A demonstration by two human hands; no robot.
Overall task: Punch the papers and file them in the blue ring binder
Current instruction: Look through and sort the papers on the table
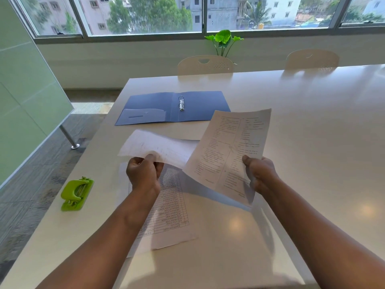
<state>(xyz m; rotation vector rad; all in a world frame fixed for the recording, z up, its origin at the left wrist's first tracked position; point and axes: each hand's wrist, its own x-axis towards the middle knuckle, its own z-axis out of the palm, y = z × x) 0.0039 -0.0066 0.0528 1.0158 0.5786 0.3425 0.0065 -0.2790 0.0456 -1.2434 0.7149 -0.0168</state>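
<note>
The blue ring binder (158, 107) lies open and flat on the white table, its metal rings (181, 103) upright at the spine. My left hand (143, 174) pinches a sheet of paper (158, 146) whose blank back faces up. My right hand (260, 174) holds a printed sheet (229, 151) by its right edge, lifted off the table and tilted. More printed papers (170, 207) lie flat under my left forearm. A green hole punch (76, 193) sits on the table to the left of my hands, untouched.
The white table (312, 142) stretches far to the right and back. Two pale chairs (205, 64) stand at the far edge, with a green plant (224, 39) behind by the window. The table's left edge drops to a carpeted floor beside a glass partition (27, 101).
</note>
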